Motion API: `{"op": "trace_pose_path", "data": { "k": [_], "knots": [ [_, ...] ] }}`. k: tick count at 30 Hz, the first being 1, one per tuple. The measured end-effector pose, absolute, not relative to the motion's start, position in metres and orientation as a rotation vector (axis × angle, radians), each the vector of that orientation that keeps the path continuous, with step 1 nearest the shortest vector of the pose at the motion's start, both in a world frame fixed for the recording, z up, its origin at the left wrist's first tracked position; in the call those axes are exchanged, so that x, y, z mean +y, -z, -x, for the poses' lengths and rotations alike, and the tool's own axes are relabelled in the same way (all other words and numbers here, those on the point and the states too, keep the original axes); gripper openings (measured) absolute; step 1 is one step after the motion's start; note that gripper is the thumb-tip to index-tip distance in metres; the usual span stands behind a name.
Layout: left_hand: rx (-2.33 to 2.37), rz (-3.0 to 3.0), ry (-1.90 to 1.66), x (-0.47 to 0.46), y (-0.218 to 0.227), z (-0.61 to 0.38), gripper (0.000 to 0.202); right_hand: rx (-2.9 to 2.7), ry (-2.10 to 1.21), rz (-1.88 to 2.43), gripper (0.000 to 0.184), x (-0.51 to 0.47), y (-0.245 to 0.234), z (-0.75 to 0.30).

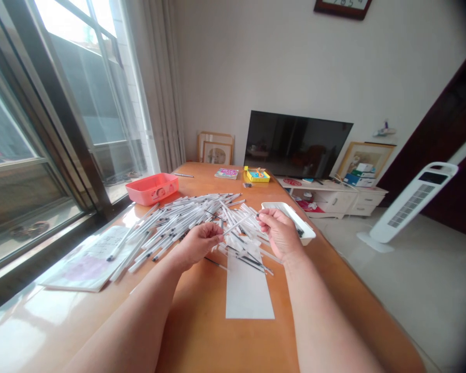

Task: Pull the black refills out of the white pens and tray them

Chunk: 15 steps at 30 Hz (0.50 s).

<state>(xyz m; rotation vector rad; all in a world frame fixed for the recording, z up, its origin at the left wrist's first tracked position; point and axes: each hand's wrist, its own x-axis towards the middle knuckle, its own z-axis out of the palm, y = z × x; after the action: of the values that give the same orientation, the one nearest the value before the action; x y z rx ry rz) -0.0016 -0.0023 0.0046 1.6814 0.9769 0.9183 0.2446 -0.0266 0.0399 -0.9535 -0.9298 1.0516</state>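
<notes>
My left hand (202, 242) is closed in a pinch on a pale pen barrel (236, 225), which slants up toward my other hand. My right hand (278, 230) pinches a small black piece (258, 214) at its fingertips; its exact kind is too small to make out. Beyond and below both hands spreads a heap of white pen barrels (186, 220), many with black ends. Several thin black refills (252, 261) lie at the top of a white paper sheet (250, 295). Close behind my right hand is a white tray (308, 234) with dark small parts in it.
A coral plastic basket (152, 189) stands at the back left of the wooden table (217, 336). On the left lies a booklet (81, 264) under some barrels. Farther back are a magazine (226, 173) and a yellow box (258, 177). A tower fan (413, 202) stands on the right.
</notes>
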Motion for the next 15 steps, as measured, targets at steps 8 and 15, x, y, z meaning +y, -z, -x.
{"op": "trace_pose_path", "data": {
  "k": [8,15],
  "knots": [
    [0.981,-1.709,-0.886,-0.006,-0.0075,-0.0005,0.027,-1.01,-1.028,0.977,0.015,-0.027,-0.0401,-0.2454],
    [0.984,-1.716,-0.883,-0.0077,-0.0097,-0.0009,0.026,-1.065,-1.005,1.017,0.015,-0.0284,-0.0398,-0.2442]
  ]
}}
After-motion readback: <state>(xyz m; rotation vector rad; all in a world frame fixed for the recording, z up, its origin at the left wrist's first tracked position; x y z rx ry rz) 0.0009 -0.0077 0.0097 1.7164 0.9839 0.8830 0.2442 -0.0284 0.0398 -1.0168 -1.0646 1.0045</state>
